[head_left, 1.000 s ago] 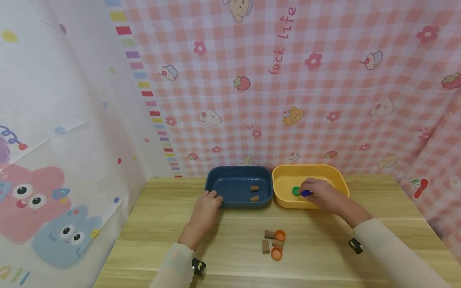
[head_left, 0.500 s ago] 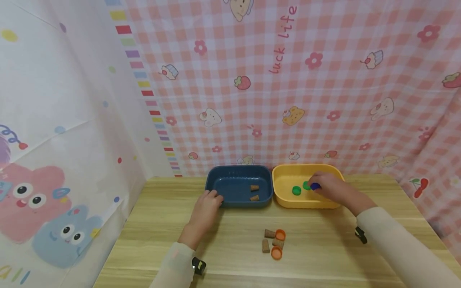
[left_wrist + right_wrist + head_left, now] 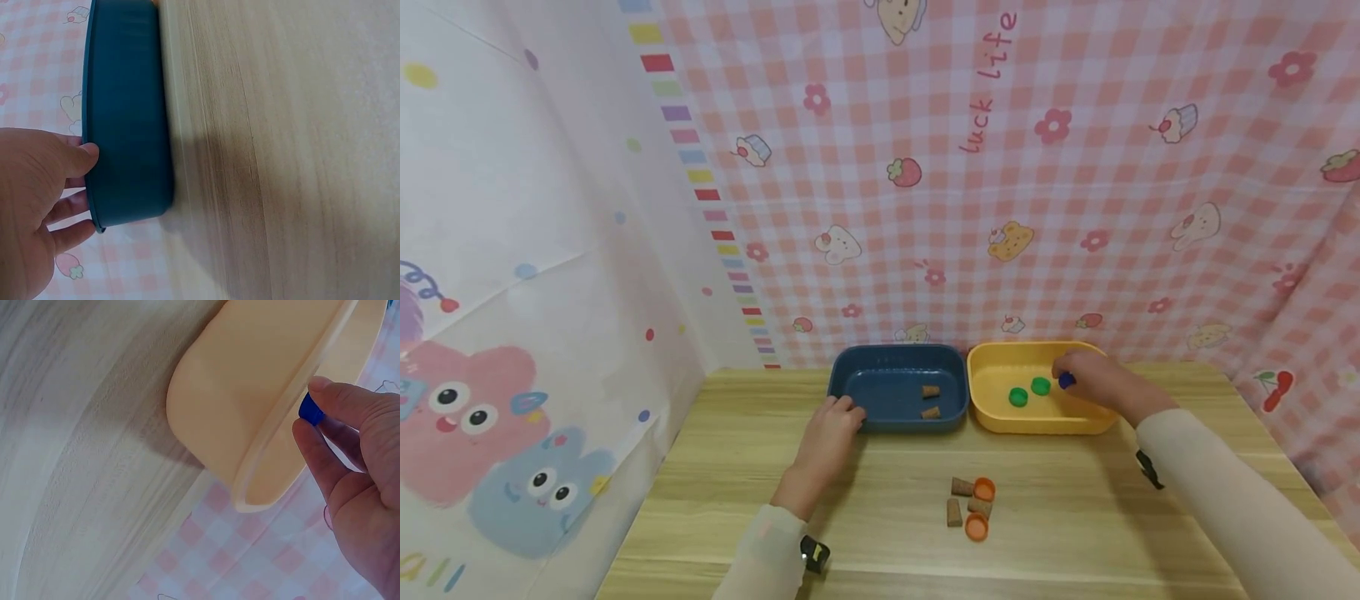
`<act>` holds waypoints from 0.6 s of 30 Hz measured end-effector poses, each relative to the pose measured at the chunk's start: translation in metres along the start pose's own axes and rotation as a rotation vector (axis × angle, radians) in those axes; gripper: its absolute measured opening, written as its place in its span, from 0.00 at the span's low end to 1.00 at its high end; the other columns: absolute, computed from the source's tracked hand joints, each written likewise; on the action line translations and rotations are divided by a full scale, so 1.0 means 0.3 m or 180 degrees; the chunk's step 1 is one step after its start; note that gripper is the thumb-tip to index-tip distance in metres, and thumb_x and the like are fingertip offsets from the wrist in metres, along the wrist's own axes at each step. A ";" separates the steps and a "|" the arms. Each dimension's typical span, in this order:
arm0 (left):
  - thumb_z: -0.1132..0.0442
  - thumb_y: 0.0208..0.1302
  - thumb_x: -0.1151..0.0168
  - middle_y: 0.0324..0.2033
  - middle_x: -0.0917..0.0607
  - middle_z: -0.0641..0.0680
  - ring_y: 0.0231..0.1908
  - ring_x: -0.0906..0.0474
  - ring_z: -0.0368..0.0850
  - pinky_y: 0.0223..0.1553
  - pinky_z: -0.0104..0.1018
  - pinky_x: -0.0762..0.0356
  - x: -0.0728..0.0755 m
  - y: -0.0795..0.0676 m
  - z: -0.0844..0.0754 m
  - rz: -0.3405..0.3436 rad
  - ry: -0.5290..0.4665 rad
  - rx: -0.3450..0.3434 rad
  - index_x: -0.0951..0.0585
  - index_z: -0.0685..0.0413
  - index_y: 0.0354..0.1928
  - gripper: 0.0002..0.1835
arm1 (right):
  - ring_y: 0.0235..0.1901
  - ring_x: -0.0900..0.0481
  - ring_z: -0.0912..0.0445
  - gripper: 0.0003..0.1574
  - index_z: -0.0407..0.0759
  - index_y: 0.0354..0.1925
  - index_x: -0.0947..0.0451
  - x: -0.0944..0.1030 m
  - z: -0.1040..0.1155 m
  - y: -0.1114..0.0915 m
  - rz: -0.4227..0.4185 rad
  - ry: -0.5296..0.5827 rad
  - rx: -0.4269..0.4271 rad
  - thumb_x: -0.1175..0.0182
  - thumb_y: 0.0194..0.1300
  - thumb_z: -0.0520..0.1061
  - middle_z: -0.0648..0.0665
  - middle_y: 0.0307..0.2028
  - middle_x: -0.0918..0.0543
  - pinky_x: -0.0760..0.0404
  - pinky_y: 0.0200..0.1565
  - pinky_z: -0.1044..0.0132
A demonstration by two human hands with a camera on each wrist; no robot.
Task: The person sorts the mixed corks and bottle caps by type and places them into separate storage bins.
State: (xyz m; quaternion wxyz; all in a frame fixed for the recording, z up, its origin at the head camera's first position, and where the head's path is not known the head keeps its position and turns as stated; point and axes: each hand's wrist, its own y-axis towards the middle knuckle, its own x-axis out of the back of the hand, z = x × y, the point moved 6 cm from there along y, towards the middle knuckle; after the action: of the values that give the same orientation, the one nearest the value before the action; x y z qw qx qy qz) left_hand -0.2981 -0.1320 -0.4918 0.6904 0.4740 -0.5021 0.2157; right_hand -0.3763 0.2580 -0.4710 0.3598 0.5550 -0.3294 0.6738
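My left hand [image 3: 831, 433] holds the near left corner of a dark blue plastic tray [image 3: 128, 112]; in the left wrist view the thumb lies outside the rim, the other fingers behind it. Inside that tray are two cork stoppers [image 3: 930, 392]. Over the right part of a yellow plastic tray [image 3: 985, 410], my right hand [image 3: 1097, 382] pinches a blue bottle cap [image 3: 309, 409] between thumb and fingers, close to the tray's rim in the right wrist view. Two green bottle caps [image 3: 1018, 397] lie on the yellow tray's floor.
Three cork stoppers [image 3: 953, 512] and two orange bottle caps [image 3: 977, 527] lie in a group on the wooden table [image 3: 872, 542], in front of the trays. The trays stand side by side against a pink checked cloth [image 3: 865, 208]. A white printed cloth [image 3: 550, 292] hangs at the left.
The right hand has moved right within the yellow tray with the blue bottle cap, uncovering the second green bottle cap. The left hand has stayed at the blue tray's corner.
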 end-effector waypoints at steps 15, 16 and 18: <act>0.67 0.62 0.29 0.30 0.17 0.53 0.30 0.27 0.49 0.37 0.41 0.24 -0.007 0.000 0.003 -0.0017 -0.0033 -0.0049 0.11 0.54 0.36 0.02 | 0.32 0.26 0.54 0.09 0.38 0.40 0.18 -0.019 -0.055 0.015 0.0083 -0.0052 -0.0193 0.29 0.62 0.35 0.47 0.34 0.16 0.20 0.41 0.55; 0.67 0.62 0.29 0.30 0.17 0.52 0.30 0.27 0.48 0.37 0.40 0.24 -0.008 0.000 0.004 -0.0020 -0.0027 -0.0048 0.11 0.54 0.36 0.02 | 0.32 0.26 0.54 0.08 0.38 0.40 0.18 -0.020 -0.055 0.015 0.0087 -0.0055 -0.0195 0.29 0.62 0.35 0.47 0.34 0.16 0.20 0.40 0.56; 0.67 0.62 0.28 0.30 0.17 0.52 0.30 0.27 0.48 0.37 0.40 0.24 -0.010 0.000 0.006 -0.0020 -0.0025 -0.0044 0.11 0.53 0.36 0.02 | 0.32 0.27 0.54 0.08 0.38 0.40 0.18 -0.021 -0.055 0.016 0.0088 -0.0062 -0.0196 0.28 0.62 0.35 0.48 0.33 0.17 0.21 0.40 0.56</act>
State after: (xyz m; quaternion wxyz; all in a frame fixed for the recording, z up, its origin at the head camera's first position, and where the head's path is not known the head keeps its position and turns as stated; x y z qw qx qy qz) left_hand -0.3001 -0.1329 -0.4946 0.6924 0.4716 -0.5049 0.2081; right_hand -0.3882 0.2687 -0.4802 0.3642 0.5456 -0.3610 0.6629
